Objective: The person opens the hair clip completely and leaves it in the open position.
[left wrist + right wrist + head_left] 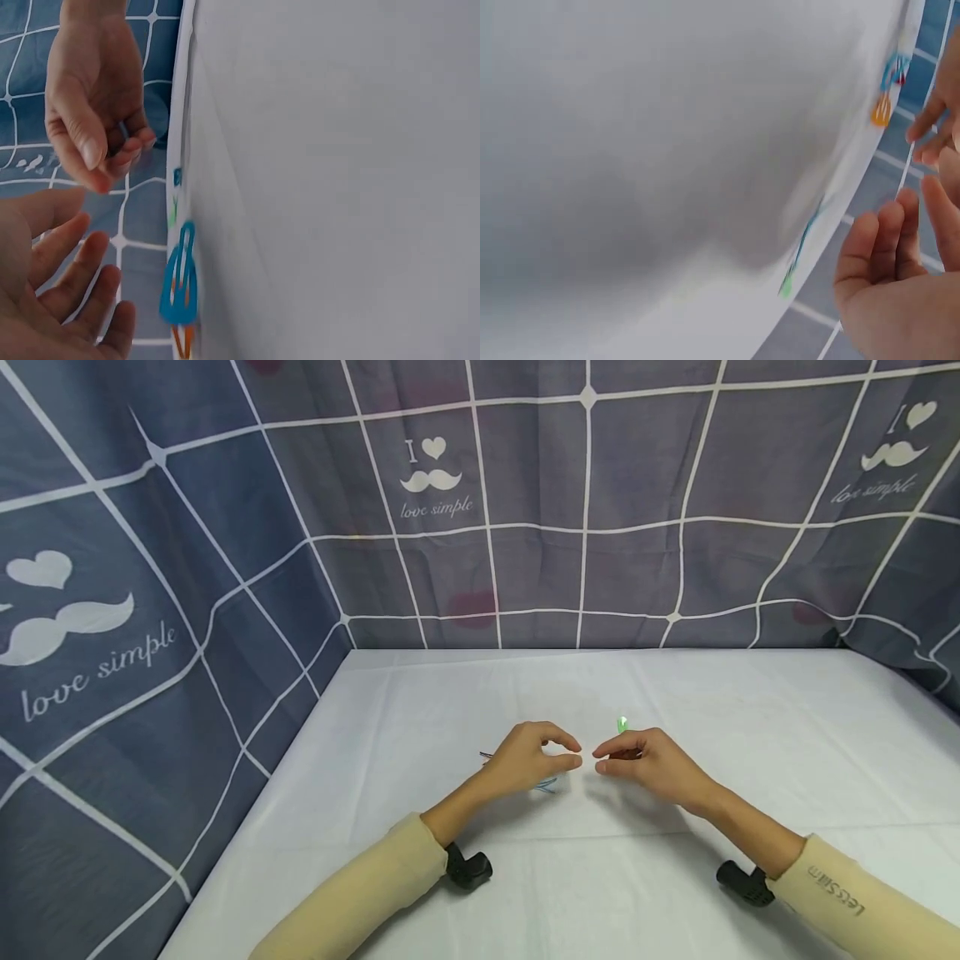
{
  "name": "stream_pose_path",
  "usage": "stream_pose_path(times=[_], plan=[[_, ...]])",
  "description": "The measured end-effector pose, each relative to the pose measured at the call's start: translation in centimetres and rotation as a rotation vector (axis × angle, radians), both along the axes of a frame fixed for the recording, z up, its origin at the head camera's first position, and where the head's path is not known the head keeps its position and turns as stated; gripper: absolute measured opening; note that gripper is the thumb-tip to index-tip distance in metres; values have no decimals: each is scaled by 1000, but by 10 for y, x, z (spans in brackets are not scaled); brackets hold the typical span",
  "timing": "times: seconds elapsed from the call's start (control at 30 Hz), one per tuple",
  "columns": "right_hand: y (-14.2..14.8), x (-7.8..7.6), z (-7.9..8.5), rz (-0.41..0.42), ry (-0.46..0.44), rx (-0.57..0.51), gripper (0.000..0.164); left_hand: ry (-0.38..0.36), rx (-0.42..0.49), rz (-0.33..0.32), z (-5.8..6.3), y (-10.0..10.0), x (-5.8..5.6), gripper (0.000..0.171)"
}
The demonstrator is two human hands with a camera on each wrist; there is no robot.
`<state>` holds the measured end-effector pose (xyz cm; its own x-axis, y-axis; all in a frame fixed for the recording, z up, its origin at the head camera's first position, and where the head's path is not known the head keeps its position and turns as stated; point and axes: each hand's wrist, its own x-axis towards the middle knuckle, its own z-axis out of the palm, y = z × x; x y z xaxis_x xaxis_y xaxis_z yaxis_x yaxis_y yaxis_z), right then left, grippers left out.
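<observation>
In the head view my left hand (pixel 528 760) hovers over the white table, thumb and index finger spread apart with nothing seen between them. Facing it across a narrow gap is my right hand (pixel 652 764), its fingers loosely bent and thumb apart from the index finger; the inside of its palm is shaded. Below the left hand, partly hidden by it, lie snap hair clips, among them a blue clip (pixel 180 292) overlapping an orange clip (pixel 881 111). A green clip (pixel 622 724) lies just beyond the right hand, with a thin blue clip (pixel 804 238) near it.
A white cloth covers the table (pixel 465 693), faintly creased. Dark blue-grey curtains (pixel 540 568) with white grid lines stand along its back and left side. Each wrist carries a black camera (pixel 468 868) under a beige sleeve (pixel 367 889).
</observation>
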<state>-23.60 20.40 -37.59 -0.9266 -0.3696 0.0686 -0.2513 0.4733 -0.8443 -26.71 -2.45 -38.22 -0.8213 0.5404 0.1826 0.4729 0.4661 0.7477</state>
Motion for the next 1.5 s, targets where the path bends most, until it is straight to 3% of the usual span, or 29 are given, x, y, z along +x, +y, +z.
stream_pose_path(times=[0.3,0.53,0.73,1.1,1.5], plan=[[27,-20,6,-5,-40,57,30,-51,-18,61,-7,33,-10,18],[47,-33,-3,-54,-69,99,33,-102,-58,147,-12,55,-15,15],[52,-38,-10,-39,-112,97,35,-109,-128,189,-15,65,-17,15],[50,-40,-14,-14,-121,100,28,-69,-260,160,-11,68,-17,16],[46,-40,-18,-14,-106,146,26,6,-345,163,-13,72,-16,14]])
